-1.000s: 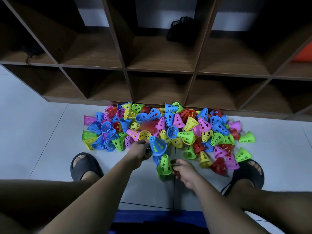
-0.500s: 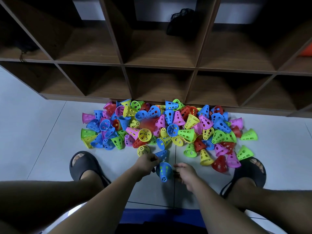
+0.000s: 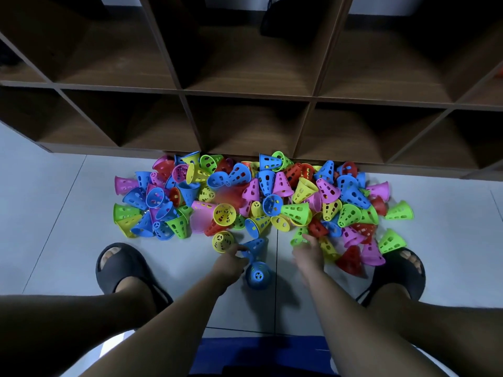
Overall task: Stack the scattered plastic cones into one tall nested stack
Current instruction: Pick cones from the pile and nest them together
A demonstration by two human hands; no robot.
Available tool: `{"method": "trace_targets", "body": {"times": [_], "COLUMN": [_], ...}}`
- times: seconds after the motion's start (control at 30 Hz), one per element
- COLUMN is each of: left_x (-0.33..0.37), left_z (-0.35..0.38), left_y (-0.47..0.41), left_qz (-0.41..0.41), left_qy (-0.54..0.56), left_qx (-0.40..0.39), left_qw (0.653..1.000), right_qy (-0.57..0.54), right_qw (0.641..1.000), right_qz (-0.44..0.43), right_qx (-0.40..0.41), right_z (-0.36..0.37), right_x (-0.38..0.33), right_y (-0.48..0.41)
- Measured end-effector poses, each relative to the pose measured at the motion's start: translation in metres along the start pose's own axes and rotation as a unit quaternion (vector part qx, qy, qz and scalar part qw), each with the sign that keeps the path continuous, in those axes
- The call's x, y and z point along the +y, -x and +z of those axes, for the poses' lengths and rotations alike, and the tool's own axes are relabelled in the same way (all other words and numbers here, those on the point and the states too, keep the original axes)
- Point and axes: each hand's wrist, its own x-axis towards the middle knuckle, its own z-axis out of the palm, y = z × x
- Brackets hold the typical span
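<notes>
A single wide-angle camera worn on the head looks forward and steeply down, close over the floor (image 3: 54, 219), with the cones (image 3: 296, 210) mid-frame and the shelf (image 3: 245, 94) filling the top.

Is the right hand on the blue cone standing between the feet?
No, the right hand reaches to a green cone at the near edge of the pile, apart from the blue cone beside the left hand.

Scattered perforated plastic cones (image 3: 296, 210) in blue, green, yellow, pink and red lie heaped on the floor, mostly on their sides. Nearer stands an upright blue cone (image 3: 257, 276), narrow end up. Just behind it lie a tipped blue cone (image 3: 257, 244) and a yellow cone (image 3: 222, 241).
</notes>
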Motion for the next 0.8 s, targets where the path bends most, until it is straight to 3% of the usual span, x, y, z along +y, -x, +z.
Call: {"method": "trace_targets", "body": {"times": [0.27,0.47,0.7,0.8], "left_x": [0.008,0.008,0.014,0.021], "left_z": [0.013,0.013,0.004,0.0], "left_y": [-0.011,-0.011,0.001,0.008], "left_qz": [0.034,0.035,0.066,0.085], "left_qy": [0.058,0.042,0.001,0.035], "left_qx": [0.002,0.015,0.199,0.226], "left_qw": [0.998,0.998,0.978,0.97], "right_qy": [-0.046,-0.066,-0.065,-0.096], "right_qw": [0.997,0.997,0.997,0.994], "right_qz": [0.024,0.032,0.045,0.043], "right_qx": [-0.065,0.003,-0.002,-0.02], "right_z": [-0.008,-0.011,-0.019,-0.021], "right_x": [-0.005,0.007,0.005,-0.002], "right_y": [-0.01,-0.004,0.017,0.027]}}
